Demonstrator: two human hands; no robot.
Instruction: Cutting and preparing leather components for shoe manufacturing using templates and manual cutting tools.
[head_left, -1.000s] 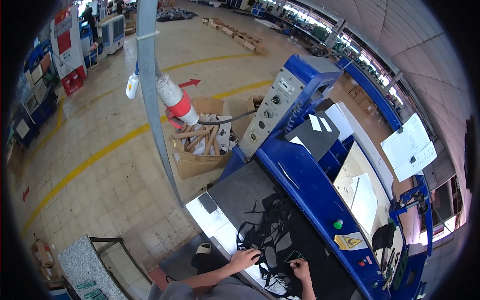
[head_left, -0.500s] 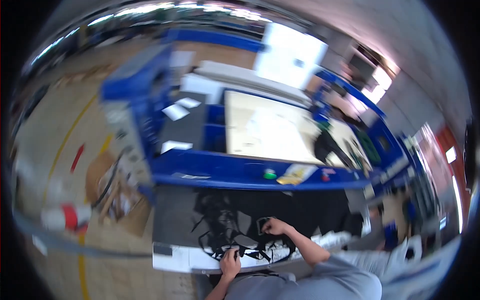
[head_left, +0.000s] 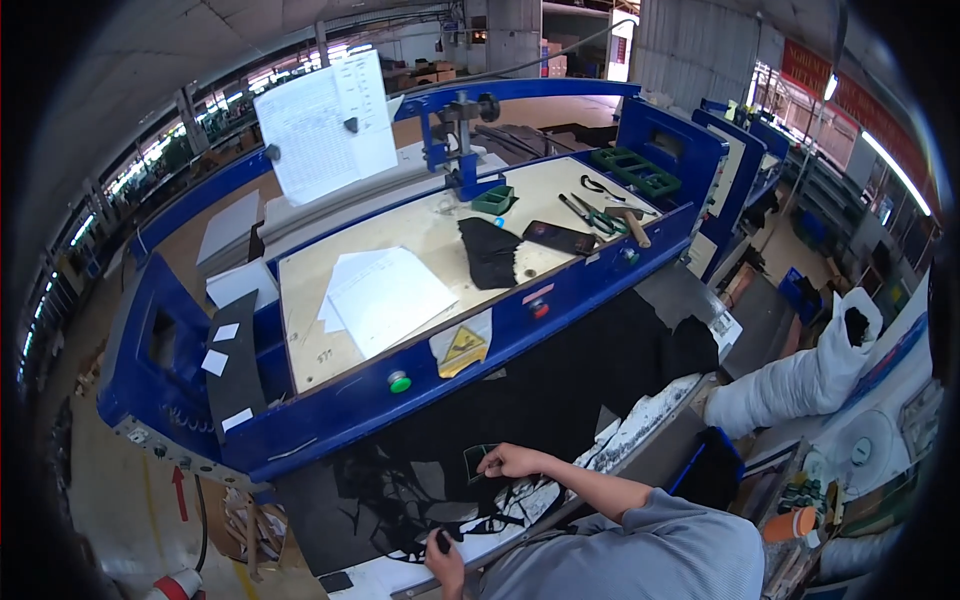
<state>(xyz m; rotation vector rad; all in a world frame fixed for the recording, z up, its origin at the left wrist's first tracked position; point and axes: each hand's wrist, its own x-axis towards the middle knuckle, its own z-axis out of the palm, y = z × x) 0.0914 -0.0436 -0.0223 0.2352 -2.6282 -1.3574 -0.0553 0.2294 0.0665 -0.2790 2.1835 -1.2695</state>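
My right hand (head_left: 510, 461) pinches the edge of a small thin-walled cutting die (head_left: 476, 465), a dark frame with a greenish rim. The die lies on black fabric (head_left: 560, 385) spread along the front of a blue press. Lower and to the left, my left hand (head_left: 444, 562) is closed around a small black piece (head_left: 443, 541), which looks like a fabric scrap. Around both hands lie tangled black offcuts (head_left: 385, 500) with cut-out gaps, partly over a white strip at the table's near edge.
Beyond the fabric, the press's blue beam (head_left: 340, 405) carries a green button (head_left: 399, 382) and a red button (head_left: 540, 309). On its pale top are papers (head_left: 390, 300), a phone (head_left: 559, 238), pliers and a hammer (head_left: 637, 230). A white sack (head_left: 780, 395) stands at the right.
My view has swung to the right and sharpened. Both hands stay low over the black fabric, the right one still at the die and the left still closed among the offcuts.
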